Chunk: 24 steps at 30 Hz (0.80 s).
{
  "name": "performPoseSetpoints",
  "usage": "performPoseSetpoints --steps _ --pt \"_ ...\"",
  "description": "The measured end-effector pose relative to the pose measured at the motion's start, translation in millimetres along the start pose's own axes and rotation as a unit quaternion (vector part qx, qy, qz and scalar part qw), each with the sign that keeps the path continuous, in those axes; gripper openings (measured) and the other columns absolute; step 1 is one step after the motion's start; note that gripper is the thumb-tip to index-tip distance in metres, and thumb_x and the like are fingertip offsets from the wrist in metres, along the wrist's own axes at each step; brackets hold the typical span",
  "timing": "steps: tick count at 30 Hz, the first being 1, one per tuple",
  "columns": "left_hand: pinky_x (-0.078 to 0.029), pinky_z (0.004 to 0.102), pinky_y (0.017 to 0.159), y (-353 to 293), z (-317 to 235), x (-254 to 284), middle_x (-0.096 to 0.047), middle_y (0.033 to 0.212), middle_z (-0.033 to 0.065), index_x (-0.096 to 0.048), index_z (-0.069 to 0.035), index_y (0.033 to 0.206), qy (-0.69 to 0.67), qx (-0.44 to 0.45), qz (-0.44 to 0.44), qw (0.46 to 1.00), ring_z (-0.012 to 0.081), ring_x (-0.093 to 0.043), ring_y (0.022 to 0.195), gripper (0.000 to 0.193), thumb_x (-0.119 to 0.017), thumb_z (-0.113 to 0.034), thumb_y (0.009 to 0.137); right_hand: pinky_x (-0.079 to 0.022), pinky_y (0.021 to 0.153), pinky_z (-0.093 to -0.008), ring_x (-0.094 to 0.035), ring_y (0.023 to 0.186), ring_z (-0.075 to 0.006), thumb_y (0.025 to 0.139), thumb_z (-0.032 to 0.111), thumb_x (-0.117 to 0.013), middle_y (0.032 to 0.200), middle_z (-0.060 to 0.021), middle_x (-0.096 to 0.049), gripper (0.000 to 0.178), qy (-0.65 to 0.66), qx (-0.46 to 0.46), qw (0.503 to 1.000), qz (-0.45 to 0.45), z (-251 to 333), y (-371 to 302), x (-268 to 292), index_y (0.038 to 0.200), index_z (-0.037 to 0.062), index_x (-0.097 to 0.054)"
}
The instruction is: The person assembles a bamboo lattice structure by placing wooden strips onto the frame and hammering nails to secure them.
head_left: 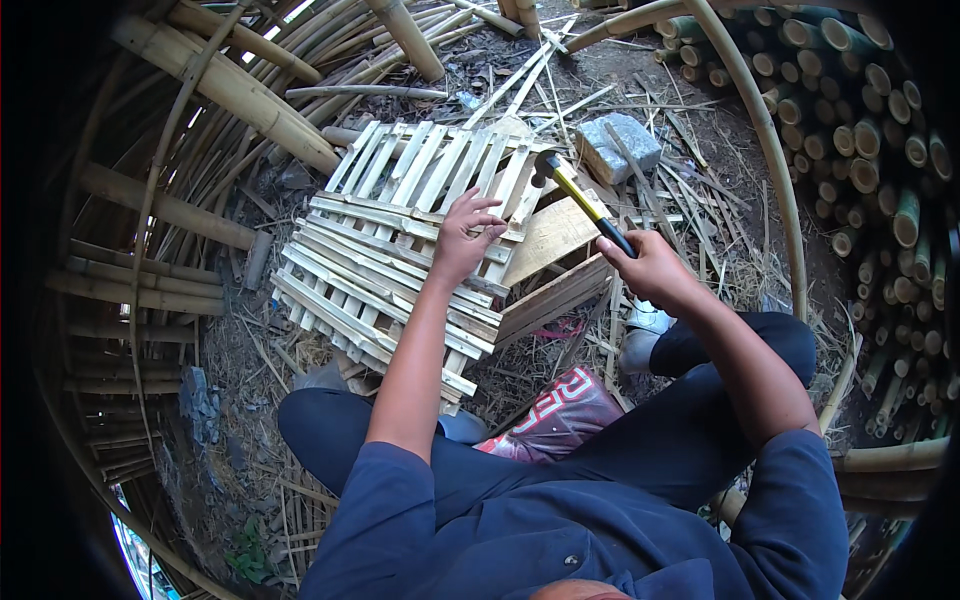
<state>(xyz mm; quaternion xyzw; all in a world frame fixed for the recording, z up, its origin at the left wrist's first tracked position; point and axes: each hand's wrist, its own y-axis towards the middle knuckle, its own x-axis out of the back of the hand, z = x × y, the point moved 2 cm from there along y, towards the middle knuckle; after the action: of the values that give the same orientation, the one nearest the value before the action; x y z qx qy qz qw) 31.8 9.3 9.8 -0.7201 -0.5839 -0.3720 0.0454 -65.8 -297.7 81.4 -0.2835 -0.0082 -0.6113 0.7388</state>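
My right hand (pixel 652 268) is wrapped round the lower handle of a hammer (pixel 583 200) with a yellow and black handle. Its dark head is raised near the right end of a bamboo slat panel (pixel 395 235). Over that panel is my left hand (pixel 465 238), its thumb and fingertips drawn together in a pinch; anything between them is too small to make out. Split bamboo strips lie crosswise in the panel, several close together along its near side. Under its right part sits a wooden board (pixel 553 238) with a plank edge facing me.
A grey stone block (pixel 618 148) lies beyond the hammer. Cut bamboo poles (pixel 850 140) are stacked at the right. Bamboo posts and rails (pixel 230 90) stand at the left. A red printed sack (pixel 555 415) lies between my legs, and bamboo scraps litter the ground.
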Motion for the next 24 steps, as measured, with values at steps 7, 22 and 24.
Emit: performPoseSetpoints --steps 7,22,24 --pt "-0.035 0.0473 0.119 0.9 3.2 -4.9 -0.076 0.124 -0.0002 -0.082 -0.013 0.089 0.060 -0.014 0.022 0.998 0.0293 -0.050 0.143 0.013 -0.085 -0.025 0.084 -0.042 0.058 -0.0344 -0.049 0.062 -0.0100 0.103 0.043 -0.067 0.066 -0.0006 -0.053 0.048 -0.027 0.034 0.999 -0.002 -20.4 10.2 -0.7 0.087 -0.0013 -0.068" --pt "-0.037 0.0461 0.118 1.3 -2.4 -4.3 -0.076 0.122 -0.0002 -0.082 -0.012 0.092 0.080 -0.006 0.028 0.996 0.0279 -0.051 0.142 0.013 -0.084 -0.023 0.086 -0.040 0.054 -0.0337 -0.048 0.059 -0.0086 0.103 0.046 -0.066 0.064 0.0017 -0.052 0.050 0.005 0.049 0.999 0.021 -9.9 20.4 -7.3 0.085 -0.0004 -0.068" --pt "-0.035 0.0465 0.120 0.7 -1.5 -4.0 -0.075 0.125 0.0004 -0.081 -0.011 0.090 0.067 0.008 0.039 0.997 0.0290 -0.047 0.146 0.011 -0.083 -0.022 0.088 -0.040 0.054 -0.0335 -0.047 0.060 -0.0081 0.104 0.046 -0.065 0.064 0.0022 -0.052 0.049 0.020 0.054 0.998 0.014 -9.2 18.0 -9.2 0.086 -0.0002 -0.068"
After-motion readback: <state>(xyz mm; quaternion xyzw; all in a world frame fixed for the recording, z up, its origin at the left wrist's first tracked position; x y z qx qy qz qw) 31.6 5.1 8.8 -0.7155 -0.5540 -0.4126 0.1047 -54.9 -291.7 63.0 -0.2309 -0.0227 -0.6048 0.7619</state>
